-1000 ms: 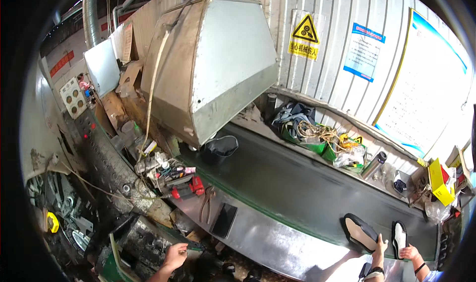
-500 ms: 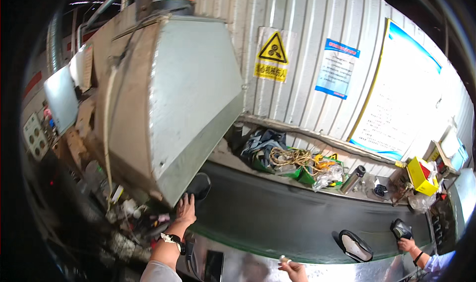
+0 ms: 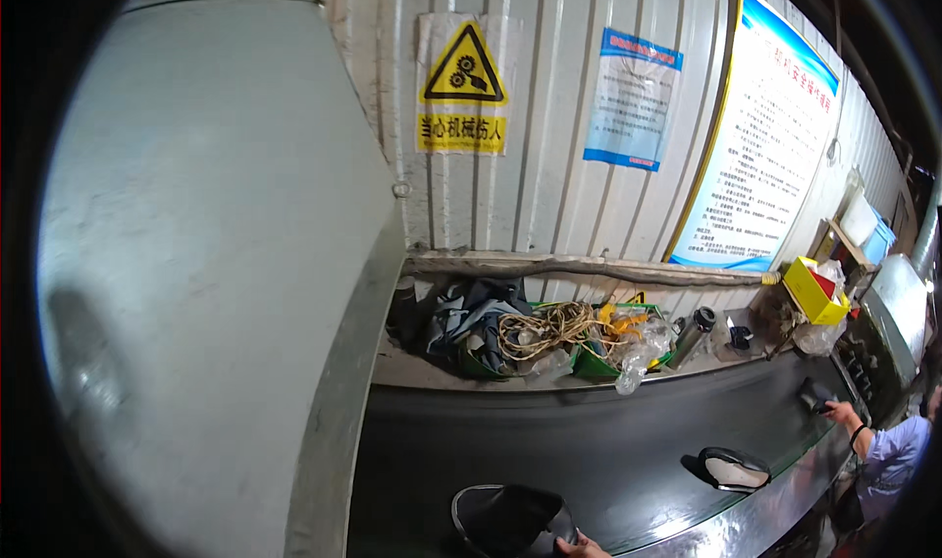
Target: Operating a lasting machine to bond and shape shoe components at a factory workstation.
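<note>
Right hand: from here I see just the fingers of the right hand (image 3: 581, 547) at the lower edge, pinching the near right side of a black shoe upper (image 3: 510, 519).
Left hand: out of my sight, so I can't tell whether it is open or closed.
Black upper: low in the middle, just right of the hood, its rounded rim edged in a paler line; I can't tell whether it touches the belt below.
Conveyor belt: the dark conveyor belt (image 3: 608, 450) runs from beside the hood toward the far right, with a shiny metal worktop (image 3: 731, 527) along its near side.
Loose shoe: a black shoe (image 3: 738, 468) lies on the belt near the worktop edge, its pale face showing, well apart from the upper.
Co-worker: at the right, a person in a light blue sleeve (image 3: 895, 442) has a hand (image 3: 841, 412) on a second dark shoe (image 3: 814, 395) over the belt.
Hood: a big grey metal hood (image 3: 216, 264) fills the left side.
Back ledge: dark cloth (image 3: 471, 315), coiled rope (image 3: 549, 328) and clear plastic (image 3: 648, 350) heaped in green bins (image 3: 595, 366), then a metal flask (image 3: 693, 338) leaning beside them and a yellow box (image 3: 816, 291) farther right.
Wall: white corrugated metal (image 3: 549, 195), carrying a yellow warning sign (image 3: 463, 87), a blue-bordered notice (image 3: 634, 102) and a large yellow-edged board (image 3: 760, 141).
</note>
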`<act>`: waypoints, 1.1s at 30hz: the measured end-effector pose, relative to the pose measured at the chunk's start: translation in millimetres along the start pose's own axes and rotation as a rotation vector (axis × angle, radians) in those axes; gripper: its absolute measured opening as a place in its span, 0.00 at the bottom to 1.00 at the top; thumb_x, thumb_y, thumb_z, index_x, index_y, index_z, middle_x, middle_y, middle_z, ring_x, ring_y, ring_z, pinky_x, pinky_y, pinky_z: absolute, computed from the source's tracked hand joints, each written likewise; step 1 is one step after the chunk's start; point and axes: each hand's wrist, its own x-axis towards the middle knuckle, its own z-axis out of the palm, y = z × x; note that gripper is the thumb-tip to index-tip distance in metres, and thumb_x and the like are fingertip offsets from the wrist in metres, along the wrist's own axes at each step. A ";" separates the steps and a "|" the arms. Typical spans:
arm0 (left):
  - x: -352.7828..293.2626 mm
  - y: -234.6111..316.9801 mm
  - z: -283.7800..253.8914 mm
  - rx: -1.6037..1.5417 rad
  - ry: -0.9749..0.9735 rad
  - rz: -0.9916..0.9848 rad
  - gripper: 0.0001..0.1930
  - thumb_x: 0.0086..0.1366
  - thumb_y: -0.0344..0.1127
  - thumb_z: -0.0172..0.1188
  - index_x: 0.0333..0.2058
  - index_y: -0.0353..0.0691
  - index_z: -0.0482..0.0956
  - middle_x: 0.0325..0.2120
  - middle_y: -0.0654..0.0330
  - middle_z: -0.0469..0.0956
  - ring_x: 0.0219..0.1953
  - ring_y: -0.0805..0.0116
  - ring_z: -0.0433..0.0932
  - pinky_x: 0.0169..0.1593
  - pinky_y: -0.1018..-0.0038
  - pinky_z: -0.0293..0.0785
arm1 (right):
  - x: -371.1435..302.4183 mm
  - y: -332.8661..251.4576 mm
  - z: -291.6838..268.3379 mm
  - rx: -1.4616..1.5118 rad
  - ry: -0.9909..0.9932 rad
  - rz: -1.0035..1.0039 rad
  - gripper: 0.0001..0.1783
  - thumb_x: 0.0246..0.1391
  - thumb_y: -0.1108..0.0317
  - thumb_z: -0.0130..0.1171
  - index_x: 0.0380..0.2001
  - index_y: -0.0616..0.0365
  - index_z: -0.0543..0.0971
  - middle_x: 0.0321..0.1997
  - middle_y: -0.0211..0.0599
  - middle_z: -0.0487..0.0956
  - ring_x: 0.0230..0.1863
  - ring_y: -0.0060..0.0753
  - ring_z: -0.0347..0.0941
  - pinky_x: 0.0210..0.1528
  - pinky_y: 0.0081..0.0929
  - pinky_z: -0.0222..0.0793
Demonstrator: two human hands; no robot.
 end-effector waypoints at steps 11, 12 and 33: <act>-38.6 -18.2 -14.5 -0.024 -0.285 -0.463 0.32 0.49 0.37 0.73 0.57 0.45 0.77 0.53 0.44 0.75 0.55 0.43 0.75 0.59 0.56 0.72 | -107.5 -18.0 -63.8 -0.177 -0.076 -0.160 0.35 0.67 0.42 0.45 0.70 0.49 0.63 0.72 0.38 0.67 0.70 0.49 0.62 0.68 0.65 0.57; -52.4 -15.9 -20.8 -0.045 -0.268 -0.456 0.33 0.49 0.37 0.73 0.57 0.45 0.77 0.53 0.44 0.75 0.55 0.43 0.75 0.59 0.56 0.72 | -110.2 -3.6 -87.0 -0.457 -0.106 -0.333 0.34 0.67 0.44 0.47 0.70 0.49 0.64 0.71 0.38 0.67 0.68 0.50 0.65 0.66 0.65 0.60; -564.6 207.9 -52.1 -0.212 0.067 1.688 0.20 0.54 0.41 0.60 0.48 0.64 0.79 0.58 0.59 0.70 0.60 0.62 0.67 0.65 0.61 0.57 | -208.7 -24.5 -201.2 0.169 0.047 -0.413 0.31 0.71 0.47 0.43 0.66 0.59 0.64 0.71 0.47 0.65 0.68 0.57 0.63 0.68 0.65 0.62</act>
